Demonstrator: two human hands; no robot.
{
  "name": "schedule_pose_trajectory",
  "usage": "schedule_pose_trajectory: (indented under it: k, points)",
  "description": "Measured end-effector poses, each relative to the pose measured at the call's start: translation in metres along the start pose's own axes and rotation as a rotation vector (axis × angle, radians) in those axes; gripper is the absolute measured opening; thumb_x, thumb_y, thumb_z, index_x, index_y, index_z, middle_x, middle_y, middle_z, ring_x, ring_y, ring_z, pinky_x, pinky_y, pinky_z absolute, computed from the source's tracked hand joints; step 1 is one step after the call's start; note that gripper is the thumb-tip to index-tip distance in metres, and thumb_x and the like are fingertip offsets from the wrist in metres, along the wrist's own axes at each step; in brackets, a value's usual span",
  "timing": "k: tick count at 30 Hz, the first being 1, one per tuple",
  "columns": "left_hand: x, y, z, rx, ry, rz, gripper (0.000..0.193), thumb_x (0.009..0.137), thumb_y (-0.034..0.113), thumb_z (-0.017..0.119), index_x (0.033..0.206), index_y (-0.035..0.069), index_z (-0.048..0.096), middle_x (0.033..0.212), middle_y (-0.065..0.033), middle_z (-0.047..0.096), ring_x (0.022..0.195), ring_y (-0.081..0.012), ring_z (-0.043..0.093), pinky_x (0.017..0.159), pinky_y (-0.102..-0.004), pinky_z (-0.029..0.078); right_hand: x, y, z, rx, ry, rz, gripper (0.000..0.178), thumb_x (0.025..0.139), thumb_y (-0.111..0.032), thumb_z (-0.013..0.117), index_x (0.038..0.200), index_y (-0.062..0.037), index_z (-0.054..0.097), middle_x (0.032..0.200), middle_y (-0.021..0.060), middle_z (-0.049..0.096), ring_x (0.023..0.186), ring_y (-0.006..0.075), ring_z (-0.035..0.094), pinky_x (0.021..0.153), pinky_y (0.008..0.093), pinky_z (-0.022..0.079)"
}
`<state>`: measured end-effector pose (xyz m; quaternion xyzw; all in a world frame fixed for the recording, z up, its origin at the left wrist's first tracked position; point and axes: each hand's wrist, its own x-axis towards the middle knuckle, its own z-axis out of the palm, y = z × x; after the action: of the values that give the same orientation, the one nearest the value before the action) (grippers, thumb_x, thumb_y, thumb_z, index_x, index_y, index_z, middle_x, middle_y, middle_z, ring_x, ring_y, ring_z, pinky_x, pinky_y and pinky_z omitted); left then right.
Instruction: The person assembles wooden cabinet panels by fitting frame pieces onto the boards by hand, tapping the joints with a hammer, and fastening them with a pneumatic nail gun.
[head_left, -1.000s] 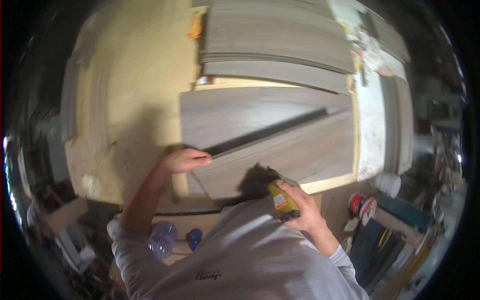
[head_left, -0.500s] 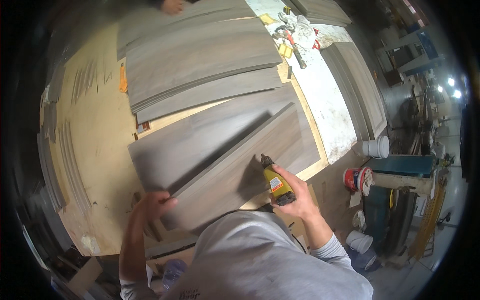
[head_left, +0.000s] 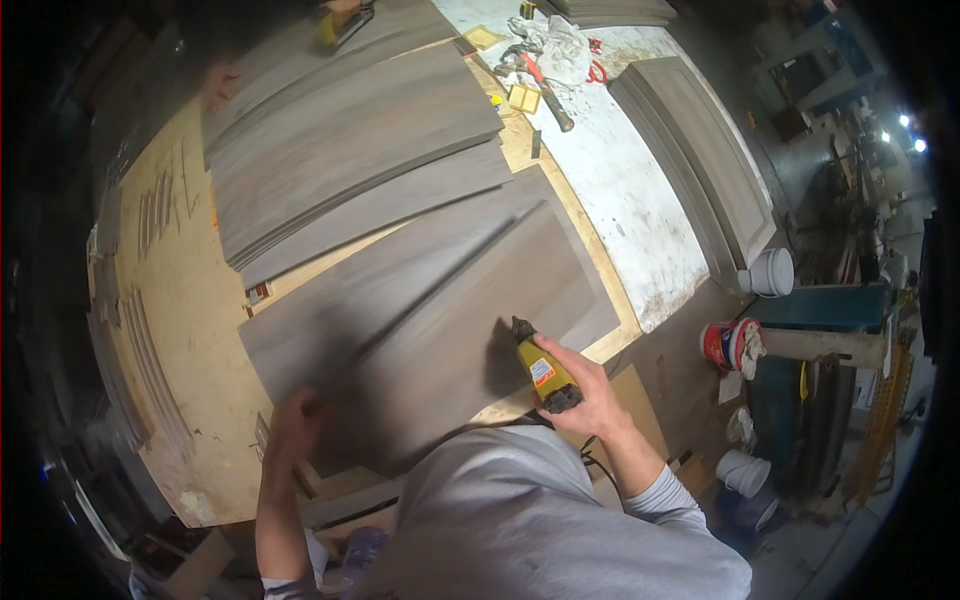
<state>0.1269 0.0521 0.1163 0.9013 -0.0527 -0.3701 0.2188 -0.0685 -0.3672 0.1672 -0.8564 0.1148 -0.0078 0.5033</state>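
Note:
My right hand (head_left: 583, 390) is closed around a yellow-green bottle-shaped tool (head_left: 543, 370) with a dark pointed tip and a blackened base; I cannot make out its exact kind. The tip points away from me, above a grey-brown wood-grain panel (head_left: 470, 320). That panel lies slantwise on a larger panel (head_left: 330, 325) of the same finish. Beside the near left end of the panels is my left hand (head_left: 295, 425), blurred and in shadow. Its fingers are smeared, so their grip cannot be told.
Stacked panels (head_left: 350, 150) lie beyond on the wooden table (head_left: 190, 350). A co-worker's hands (head_left: 220, 85) show at the far side, one with a yellow tool. On the white surface (head_left: 630, 180) lie a hammer (head_left: 555, 105), rags and framed panels. Buckets (head_left: 770, 272) stand at right.
The near panel's raised long edge has dropped down onto the panel beneath. My left hand has moved off its left corner toward me. My right hand still holds the yellow-green tool.

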Motion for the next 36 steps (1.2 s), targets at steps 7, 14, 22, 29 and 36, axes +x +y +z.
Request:
schedule_pose_trajectory:
  k: [7, 14, 22, 29, 36]
  points:
    - [0.046, -0.004, 0.060, 0.308, 0.541, 0.243, 0.059, 0.086, 0.024, 0.077, 0.139, 0.006, 0.058, 0.142, -0.0208, 0.055, 0.130, -0.0389, 0.053, 0.108, -0.0469, 0.044, 0.011, 0.051, -0.057, 0.113, 0.082, 0.304, 0.073, 0.079, -0.012, 0.077, 0.148, -0.0127, 0.052, 0.141, 0.0133, 0.061, 0.127, 0.0256, 0.059, 0.107, 0.0363, 0.047]
    - [0.016, -0.115, 0.198, -0.330, 0.708, -0.271, 0.051, 0.090, 0.029, 0.075, 0.130, 0.001, 0.063, 0.129, -0.0203, 0.063, 0.120, -0.0373, 0.060, 0.103, -0.0467, 0.046, 0.085, 0.087, -0.106, 0.225, -0.025, 0.567, 0.063, 0.082, -0.017, 0.074, 0.143, -0.0118, 0.056, 0.080, 0.0027, 0.064, 0.053, 0.0114, 0.054, 0.051, 0.0285, 0.046]
    - [-0.025, -0.067, 0.205, -0.372, 0.644, -0.423, 0.035, 0.093, 0.029, 0.071, 0.111, -0.001, 0.070, 0.110, -0.0197, 0.071, 0.102, -0.0349, 0.068, 0.089, -0.0454, 0.052, 0.129, 0.086, -0.112, 0.208, -0.147, 0.588, 0.062, 0.083, -0.019, 0.067, 0.143, -0.0101, 0.055, 0.080, 0.0032, 0.065, 0.053, 0.0117, 0.053, 0.049, 0.0281, 0.045]
    - [-0.025, -0.064, 0.213, -0.331, 0.793, -0.359, 0.035, 0.095, 0.034, 0.070, 0.109, 0.001, 0.069, 0.106, -0.0196, 0.071, 0.100, -0.0356, 0.067, 0.088, -0.0454, 0.051, 0.128, 0.091, -0.106, 0.186, -0.147, 0.657, 0.067, 0.086, -0.024, 0.068, 0.149, -0.0114, 0.049, 0.094, 0.0044, 0.066, 0.055, 0.0119, 0.053, 0.050, 0.0274, 0.045]
    - [-0.010, -0.153, 0.288, 0.200, 0.954, -0.016, 0.039, 0.089, 0.023, 0.076, 0.120, 0.004, 0.063, 0.103, -0.0185, 0.063, 0.100, -0.0341, 0.060, 0.088, -0.0447, 0.050, 0.071, 0.027, -0.044, 0.215, -0.149, 0.434, 0.068, 0.088, -0.020, 0.068, 0.151, -0.0140, 0.046, 0.091, 0.0044, 0.064, 0.056, 0.0107, 0.054, 0.053, 0.0284, 0.048]
